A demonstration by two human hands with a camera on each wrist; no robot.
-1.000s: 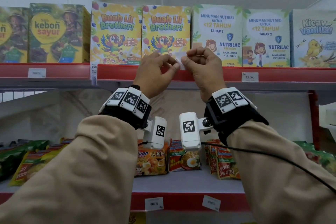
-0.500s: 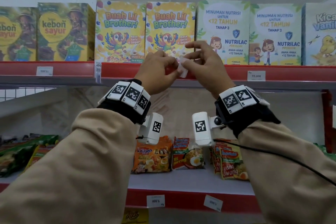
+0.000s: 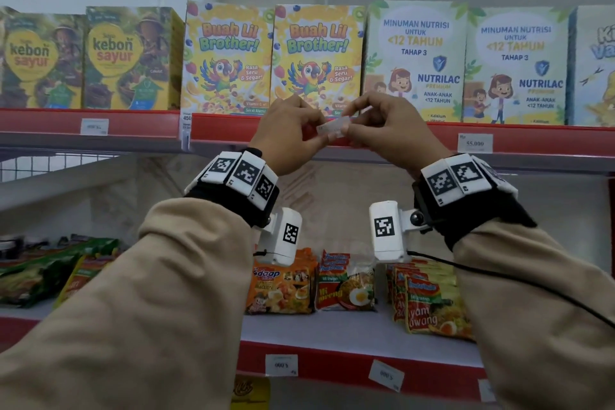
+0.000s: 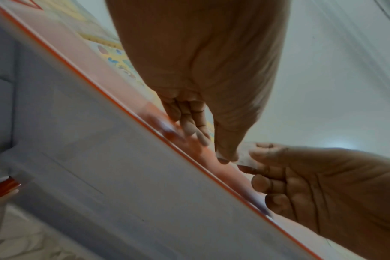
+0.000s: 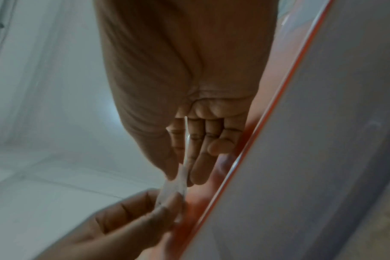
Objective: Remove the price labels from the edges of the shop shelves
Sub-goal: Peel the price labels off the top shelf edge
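Note:
A small white price label [image 3: 332, 127] is held flat between both hands, just in front of the top shelf's red edge [image 3: 229, 130]. My left hand [image 3: 317, 135] pinches its left end and my right hand [image 3: 349, 131] pinches its right end. In the left wrist view, the left hand's thumb tip [image 4: 226, 155] presses on the label [image 4: 245, 154], opposite the right hand [image 4: 323, 184]. From the right wrist, the label [image 5: 180, 177] shows as a thin strip from my right hand [image 5: 183, 168] down to my left hand [image 5: 131, 216].
More white labels stay on the top edge at left [image 3: 94, 126], by the shelf joint [image 3: 186, 131] and at right [image 3: 475, 143]. Two sit on the lower edge [image 3: 281, 364] [image 3: 386, 375]. Cereal boxes [image 3: 316, 60] stand above, noodle packs [image 3: 346, 286] below.
The label stood crumpled and upright between my fingertips. It now lies stretched out flat between both hands, which have drawn slightly apart.

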